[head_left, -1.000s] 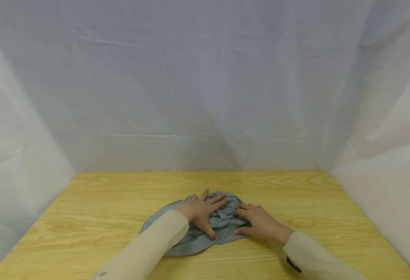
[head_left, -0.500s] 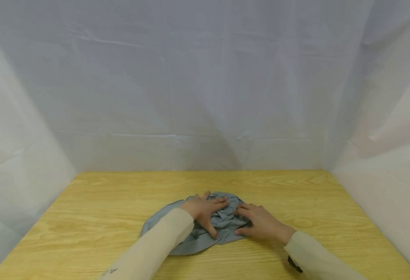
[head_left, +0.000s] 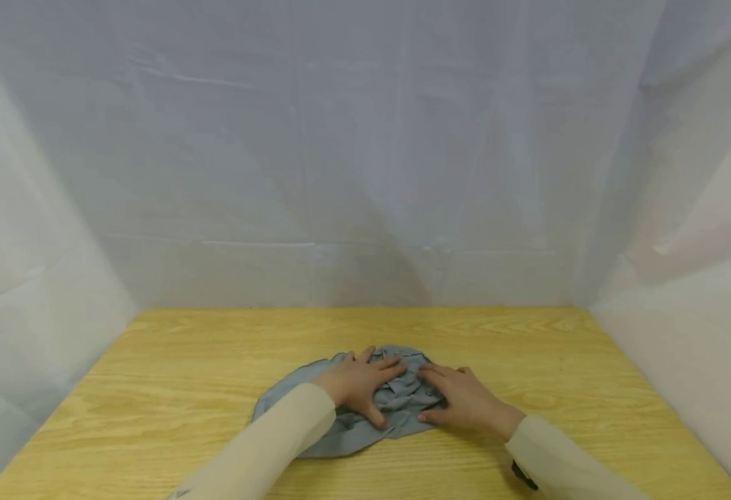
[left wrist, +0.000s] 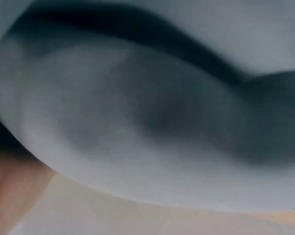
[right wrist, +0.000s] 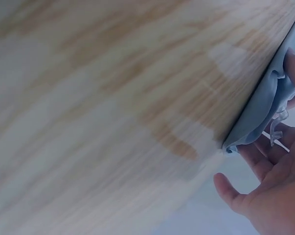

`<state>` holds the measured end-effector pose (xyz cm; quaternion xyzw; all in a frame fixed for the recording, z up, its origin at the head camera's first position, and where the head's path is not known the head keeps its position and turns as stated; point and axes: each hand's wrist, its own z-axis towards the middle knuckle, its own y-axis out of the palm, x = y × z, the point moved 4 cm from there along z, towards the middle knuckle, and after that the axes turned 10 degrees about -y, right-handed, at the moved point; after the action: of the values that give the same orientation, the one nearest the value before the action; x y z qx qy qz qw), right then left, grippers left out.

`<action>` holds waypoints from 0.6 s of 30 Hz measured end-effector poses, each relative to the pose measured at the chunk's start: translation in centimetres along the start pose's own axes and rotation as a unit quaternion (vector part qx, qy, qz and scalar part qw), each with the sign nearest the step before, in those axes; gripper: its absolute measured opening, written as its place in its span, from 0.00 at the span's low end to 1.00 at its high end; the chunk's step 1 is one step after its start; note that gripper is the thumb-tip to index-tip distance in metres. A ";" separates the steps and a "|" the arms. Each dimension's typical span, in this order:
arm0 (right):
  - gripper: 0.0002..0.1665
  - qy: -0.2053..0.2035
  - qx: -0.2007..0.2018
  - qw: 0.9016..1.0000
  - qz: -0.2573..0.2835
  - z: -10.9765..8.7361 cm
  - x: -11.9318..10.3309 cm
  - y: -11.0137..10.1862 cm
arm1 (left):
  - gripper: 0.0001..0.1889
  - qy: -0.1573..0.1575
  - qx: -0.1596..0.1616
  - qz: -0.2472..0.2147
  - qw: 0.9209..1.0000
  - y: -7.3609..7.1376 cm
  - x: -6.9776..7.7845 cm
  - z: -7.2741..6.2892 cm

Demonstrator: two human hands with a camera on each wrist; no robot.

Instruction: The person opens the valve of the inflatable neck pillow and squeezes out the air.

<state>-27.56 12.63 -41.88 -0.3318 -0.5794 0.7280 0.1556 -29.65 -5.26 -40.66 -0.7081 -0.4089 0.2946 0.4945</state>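
Observation:
A soft blue-grey fabric piece (head_left: 343,441) lies flattened on the table in the head view. Its outline is rounded, with a gathered, wrinkled middle and a smoother border. My left hand (head_left: 359,383) rests on it with fingers spread, covering part of the creased middle. At the fabric's right end, my right hand (head_left: 465,401) touches the edge with fingertips and thumb apart. In the right wrist view the right hand (right wrist: 282,188) has its fingers against the fabric's edge (right wrist: 257,110), beside a small clear plastic piece (right wrist: 277,128). Blurred grey cloth fills most of the left wrist view.
The wood-grain table (head_left: 171,389) extends around the fabric on all sides. White sheeting (head_left: 365,173) hangs behind it and along both sides. Light sleeves (head_left: 265,444) cover both forearms, and a black strap (head_left: 523,475) shows under the right one.
My left hand slid slightly right, then back left, over the fabric. My right hand stays at the right end, its fingers a little straighter. The fabric has kept its shape.

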 end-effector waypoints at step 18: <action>0.42 0.005 -0.019 1.000 0.002 0.1 -0.2 -0.1 | 0.48 -0.063 0.088 -0.064 0.992 0.8 -0.7 -5.5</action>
<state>-27.52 12.46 -41.69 -0.3394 -0.5919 0.7153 0.1509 -25.23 -8.50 -39.50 -0.6142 -0.4565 0.3412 0.5458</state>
